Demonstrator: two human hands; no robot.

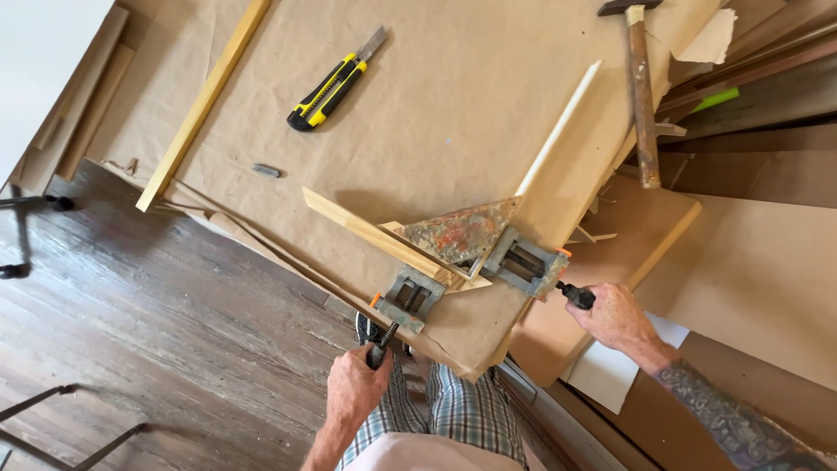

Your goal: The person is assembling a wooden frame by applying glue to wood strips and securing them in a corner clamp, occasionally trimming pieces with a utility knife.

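While the corner clamp (471,262) sits at the paper-covered table's (453,105) edge gripping two wood strips, its screw handles are grasped: one by the closed left hand (356,384), the other by the closed right hand (617,316).

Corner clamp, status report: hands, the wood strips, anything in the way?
Left hand and right hand each grip a screw handle. Corner clamp holds two wood strips. Nothing obstructing.

Open paper: lying bare between the utility knife (335,81) and corner clamp (462,234).
Right side: hammer (643,96) and stacked boards (767,96) are crowding it.
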